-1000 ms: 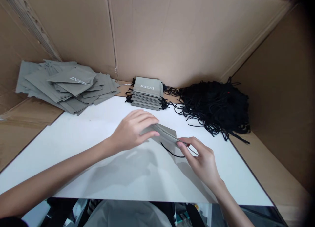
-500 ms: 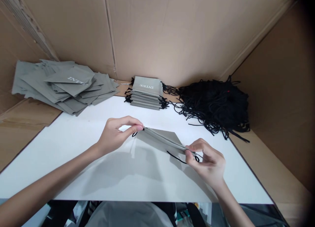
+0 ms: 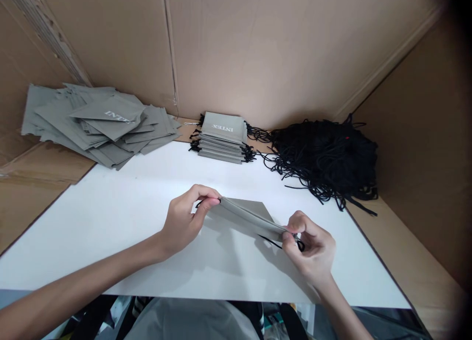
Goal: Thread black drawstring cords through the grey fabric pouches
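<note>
A grey fabric pouch is held just above the white board, stretched between both hands. My left hand pinches its left top corner, where a bit of black cord shows. My right hand pinches the right top corner and holds the black cord, which hangs in a short loop below the pouch.
A loose heap of grey pouches lies at the back left. A neat stack of corded pouches stands at the back centre. A big tangle of black cords fills the back right. Cardboard walls enclose the board.
My left hand slid from the pouch's middle to its left corner and pinched it. My right hand closed on the right corner and the cord. The pouch now hangs stretched between them.
</note>
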Action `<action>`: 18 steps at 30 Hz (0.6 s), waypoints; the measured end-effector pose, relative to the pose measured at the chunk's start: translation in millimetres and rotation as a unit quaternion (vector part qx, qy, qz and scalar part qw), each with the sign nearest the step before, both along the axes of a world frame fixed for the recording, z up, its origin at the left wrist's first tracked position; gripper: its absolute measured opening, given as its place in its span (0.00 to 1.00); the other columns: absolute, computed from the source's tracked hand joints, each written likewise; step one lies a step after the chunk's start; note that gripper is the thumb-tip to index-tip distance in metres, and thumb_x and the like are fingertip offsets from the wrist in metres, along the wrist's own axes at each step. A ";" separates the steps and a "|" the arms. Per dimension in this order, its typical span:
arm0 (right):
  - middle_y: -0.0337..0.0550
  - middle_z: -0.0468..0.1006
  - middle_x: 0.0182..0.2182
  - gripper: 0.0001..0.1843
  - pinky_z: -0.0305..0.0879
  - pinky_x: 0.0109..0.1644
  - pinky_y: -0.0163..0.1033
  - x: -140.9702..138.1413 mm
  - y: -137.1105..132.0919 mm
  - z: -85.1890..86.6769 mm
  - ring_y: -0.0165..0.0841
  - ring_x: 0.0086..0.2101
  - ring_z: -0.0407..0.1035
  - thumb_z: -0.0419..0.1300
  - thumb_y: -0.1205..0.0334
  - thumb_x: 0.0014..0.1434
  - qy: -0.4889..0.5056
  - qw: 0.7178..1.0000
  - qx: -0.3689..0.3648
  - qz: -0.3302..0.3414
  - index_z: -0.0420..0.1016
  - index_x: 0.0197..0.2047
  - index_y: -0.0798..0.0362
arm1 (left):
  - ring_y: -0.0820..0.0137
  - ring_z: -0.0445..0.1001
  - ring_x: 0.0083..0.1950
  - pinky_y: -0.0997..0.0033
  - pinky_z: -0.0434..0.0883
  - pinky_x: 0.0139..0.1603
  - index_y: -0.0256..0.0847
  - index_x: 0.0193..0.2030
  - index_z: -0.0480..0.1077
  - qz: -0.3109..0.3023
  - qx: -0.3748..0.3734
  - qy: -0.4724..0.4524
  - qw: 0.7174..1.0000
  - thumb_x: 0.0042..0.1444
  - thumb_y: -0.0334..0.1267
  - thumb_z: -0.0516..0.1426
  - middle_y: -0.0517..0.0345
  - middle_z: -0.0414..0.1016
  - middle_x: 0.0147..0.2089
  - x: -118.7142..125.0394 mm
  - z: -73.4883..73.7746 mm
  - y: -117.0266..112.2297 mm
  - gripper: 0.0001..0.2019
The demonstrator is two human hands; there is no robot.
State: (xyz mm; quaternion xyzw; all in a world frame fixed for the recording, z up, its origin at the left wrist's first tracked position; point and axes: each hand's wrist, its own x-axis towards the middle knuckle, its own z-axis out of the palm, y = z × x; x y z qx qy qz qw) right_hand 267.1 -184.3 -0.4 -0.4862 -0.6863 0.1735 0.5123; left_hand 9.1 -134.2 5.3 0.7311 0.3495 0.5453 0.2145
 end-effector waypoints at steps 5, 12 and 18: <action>0.36 0.62 0.22 0.09 0.52 0.26 0.35 -8.1 -2.6 -9.6 0.30 0.24 0.57 0.57 0.66 0.58 0.085 0.993 -0.078 0.022 0.62 0.27 0.51 | 0.76 0.77 0.38 0.80 0.74 0.36 0.41 0.41 0.65 0.014 0.022 -0.047 0.999 0.66 0.27 0.53 0.60 0.75 0.36 6.5 3.1 -3.0 0.05; 0.35 0.60 0.23 0.11 0.49 0.27 0.36 -7.4 -2.1 -19.7 0.30 0.25 0.53 0.57 0.61 0.62 0.186 0.968 -0.157 0.069 0.63 0.29 0.52 | 0.75 0.75 0.40 0.75 0.73 0.40 0.41 0.42 0.62 0.012 0.000 -0.091 0.996 0.70 0.29 0.49 0.58 0.75 0.38 5.5 14.2 1.3 0.05; 0.35 0.61 0.23 0.11 0.48 0.28 0.36 -5.6 0.0 -17.1 0.30 0.25 0.53 0.58 0.63 0.62 0.196 0.967 -0.143 0.077 0.64 0.28 0.51 | 0.71 0.76 0.44 0.69 0.76 0.46 0.41 0.40 0.63 -0.018 -0.125 -0.201 0.971 0.70 0.36 0.51 0.57 0.75 0.39 5.7 26.7 -2.8 0.05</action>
